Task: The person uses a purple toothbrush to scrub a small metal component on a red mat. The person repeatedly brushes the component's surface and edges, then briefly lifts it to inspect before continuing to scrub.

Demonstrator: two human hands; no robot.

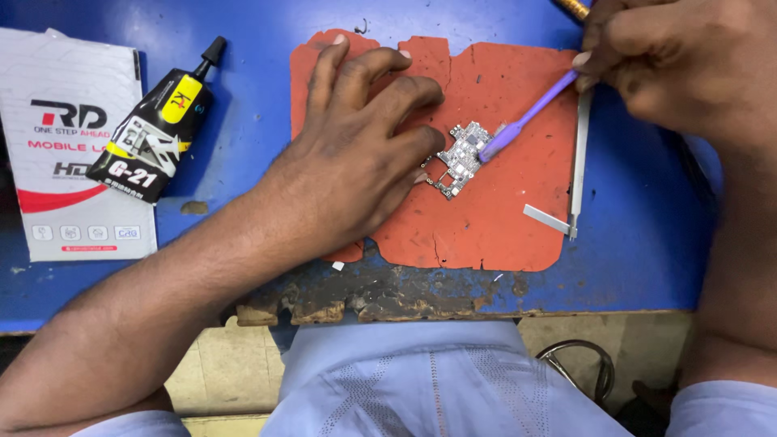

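A small silver circuit board [458,159] lies on an orange-red rubber mat [494,218] on the blue table. My left hand [356,154] rests flat on the mat with fingers spread, its fingertips pressing the board's left edge. My right hand [680,61] at the upper right grips a purple brush tool [526,113], whose head touches the board's upper right corner.
Metal tweezers [576,170] lie along the mat's right edge. A black glue tube with a yellow label [158,129] lies on a white package [57,146] at the left. The table's front edge [388,301] is chipped and worn. A metal loop [583,368] sits below.
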